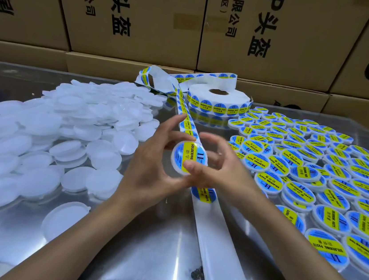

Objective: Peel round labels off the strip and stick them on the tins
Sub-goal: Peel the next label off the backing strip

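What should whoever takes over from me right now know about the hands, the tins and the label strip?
Left hand: holds one white tin up above the table, label already on its face.
Right hand: thumb presses on that label; its fingers are blurred.
Label strip runs from the roll under the hands; the next label sits just below them, bare backing beyond.
Done: labelled tins spread on the right.
Left: the pile of plain white tins on the left.

Bright overhead light, tabletop (143,239) glare, blurred fingers (215,143), wide-angle edge warp.
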